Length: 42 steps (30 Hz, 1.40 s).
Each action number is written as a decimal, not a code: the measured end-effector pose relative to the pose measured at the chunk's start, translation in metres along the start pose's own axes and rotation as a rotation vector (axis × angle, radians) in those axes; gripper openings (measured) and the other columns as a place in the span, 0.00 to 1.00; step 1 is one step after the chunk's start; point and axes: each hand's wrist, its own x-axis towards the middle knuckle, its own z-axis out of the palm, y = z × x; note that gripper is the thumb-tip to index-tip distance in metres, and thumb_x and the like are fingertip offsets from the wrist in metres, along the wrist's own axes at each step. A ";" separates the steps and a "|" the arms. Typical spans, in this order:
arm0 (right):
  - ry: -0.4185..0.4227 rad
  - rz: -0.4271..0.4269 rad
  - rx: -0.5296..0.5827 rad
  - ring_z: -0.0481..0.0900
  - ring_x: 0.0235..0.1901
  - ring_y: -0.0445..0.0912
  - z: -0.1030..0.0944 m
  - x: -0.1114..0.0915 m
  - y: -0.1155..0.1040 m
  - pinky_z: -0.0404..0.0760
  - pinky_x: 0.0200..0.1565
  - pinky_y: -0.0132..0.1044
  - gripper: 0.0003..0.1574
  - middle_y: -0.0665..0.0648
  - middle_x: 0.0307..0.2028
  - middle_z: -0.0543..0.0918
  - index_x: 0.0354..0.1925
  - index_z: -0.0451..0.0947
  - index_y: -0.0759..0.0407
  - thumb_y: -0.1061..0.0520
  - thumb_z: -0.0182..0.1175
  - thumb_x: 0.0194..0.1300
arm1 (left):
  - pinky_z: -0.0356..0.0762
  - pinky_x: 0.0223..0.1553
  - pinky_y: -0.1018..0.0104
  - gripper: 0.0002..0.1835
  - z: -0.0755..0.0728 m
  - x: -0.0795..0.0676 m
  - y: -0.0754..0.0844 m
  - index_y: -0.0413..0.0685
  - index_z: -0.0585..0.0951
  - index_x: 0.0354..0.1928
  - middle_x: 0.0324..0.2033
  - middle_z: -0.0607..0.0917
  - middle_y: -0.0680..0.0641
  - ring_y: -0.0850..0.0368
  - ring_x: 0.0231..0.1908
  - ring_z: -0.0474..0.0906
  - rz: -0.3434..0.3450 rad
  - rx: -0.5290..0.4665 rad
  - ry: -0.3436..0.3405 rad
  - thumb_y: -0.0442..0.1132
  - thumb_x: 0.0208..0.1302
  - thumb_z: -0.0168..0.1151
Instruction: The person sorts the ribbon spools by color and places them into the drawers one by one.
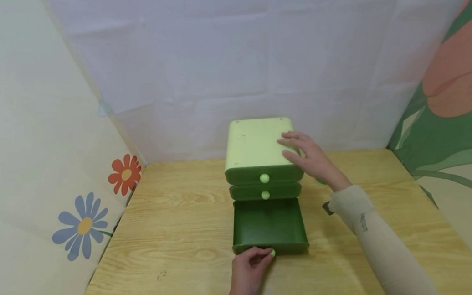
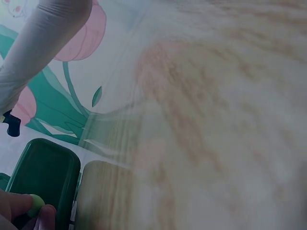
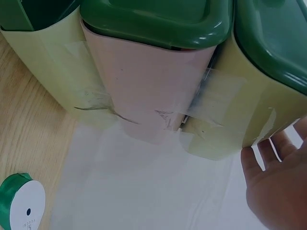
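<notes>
A small three-tier drawer unit with a pale green top stands on the wooden table. Its bottom drawer, dark green and bare inside, is pulled out toward the front. My left hand pinches that drawer's round light green knob between thumb and fingers; the left wrist view has the same knob close up. The upper two drawers are pushed in. Against the top's right edge rests my right hand, fingers spread and fairly straight. In the right wrist view, clear tape bridges the tiers' sides.
To the unit's right lies a spool of green ribbon, mostly hidden by the right hand in the head view. A white sheeted wall rises behind the table. Flower-painted panels flank both sides.
</notes>
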 end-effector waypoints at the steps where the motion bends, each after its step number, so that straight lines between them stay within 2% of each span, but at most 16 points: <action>1: 0.000 0.002 0.002 0.54 0.79 0.57 0.000 0.000 0.000 0.53 0.76 0.70 0.31 0.54 0.79 0.61 0.74 0.69 0.48 0.41 0.53 0.80 | 0.86 0.42 0.74 0.06 0.000 -0.001 0.000 0.46 0.90 0.42 0.40 0.92 0.47 0.59 0.38 0.89 -0.004 -0.003 -0.004 0.34 0.63 0.74; 13: -0.004 0.000 0.015 0.53 0.80 0.56 0.000 0.000 0.001 0.54 0.76 0.70 0.32 0.53 0.80 0.60 0.75 0.68 0.47 0.41 0.53 0.80 | 0.85 0.42 0.77 0.05 -0.002 -0.002 -0.002 0.47 0.90 0.41 0.41 0.92 0.48 0.65 0.39 0.88 -0.067 -0.012 -0.013 0.35 0.63 0.74; 31: 0.007 -0.019 0.013 0.53 0.80 0.57 0.001 0.001 0.003 0.53 0.76 0.70 0.31 0.55 0.79 0.61 0.74 0.69 0.49 0.42 0.53 0.80 | 0.85 0.42 0.75 0.07 -0.002 -0.002 -0.001 0.47 0.90 0.42 0.39 0.92 0.47 0.64 0.38 0.88 -0.070 -0.030 -0.006 0.35 0.63 0.74; 37: 0.009 0.010 0.071 0.54 0.79 0.56 -0.002 -0.001 0.006 0.53 0.76 0.70 0.30 0.52 0.79 0.61 0.75 0.68 0.46 0.42 0.53 0.80 | 0.86 0.42 0.75 0.07 -0.002 -0.003 -0.002 0.46 0.90 0.43 0.38 0.92 0.46 0.64 0.37 0.88 -0.050 -0.014 -0.001 0.35 0.63 0.74; 42: 0.090 0.055 0.153 0.59 0.77 0.56 -0.010 -0.001 0.018 0.56 0.77 0.65 0.30 0.54 0.77 0.65 0.75 0.68 0.47 0.42 0.50 0.82 | 0.86 0.42 0.74 0.07 -0.002 -0.004 -0.002 0.47 0.90 0.43 0.38 0.92 0.47 0.63 0.37 0.88 -0.041 -0.007 0.001 0.35 0.63 0.74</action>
